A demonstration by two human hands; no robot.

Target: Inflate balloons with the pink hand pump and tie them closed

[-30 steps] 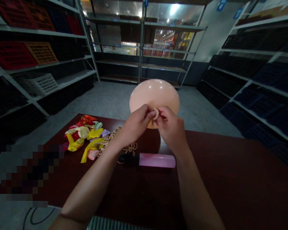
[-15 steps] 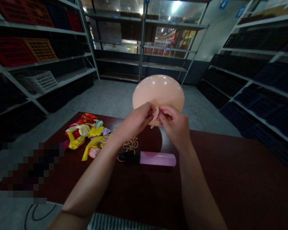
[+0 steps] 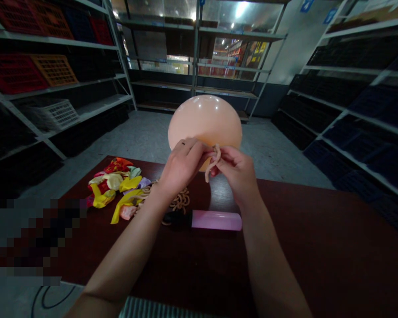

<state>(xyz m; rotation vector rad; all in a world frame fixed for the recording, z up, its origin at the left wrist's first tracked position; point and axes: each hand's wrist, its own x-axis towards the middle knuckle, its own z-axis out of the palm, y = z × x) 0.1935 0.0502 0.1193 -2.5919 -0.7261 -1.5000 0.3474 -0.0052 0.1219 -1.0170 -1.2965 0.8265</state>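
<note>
A large inflated peach balloon point(image 3: 205, 119) is held up just beyond my hands, over the far edge of the table. My left hand point(image 3: 187, 163) is closed, its fingers pinched at the near side of the balloon, where the neck is mostly hidden. Between my two hands a tan rubber band point(image 3: 215, 164) curls, one end dangling downward. My right hand point(image 3: 235, 170) pinches this band with thumb and fingers, close against the left fingertips. More tan rubber bands point(image 3: 182, 199) lie in a heap below my left wrist. Near them rests a pink hand pump point(image 3: 216, 220) with a black end.
Uninflated coloured balloons point(image 3: 114, 181) are piled on the left of the dark brown table point(image 3: 318, 229). Shelves with crates point(image 3: 55, 70) line the left side, and more racks point(image 3: 351, 97) stand at the right. A metal rack point(image 3: 196, 57) is at the back.
The balloon has shifted left and slightly up. My left hand has turned, showing more of its back, and the rubber band's dangling end has swung a little left.
</note>
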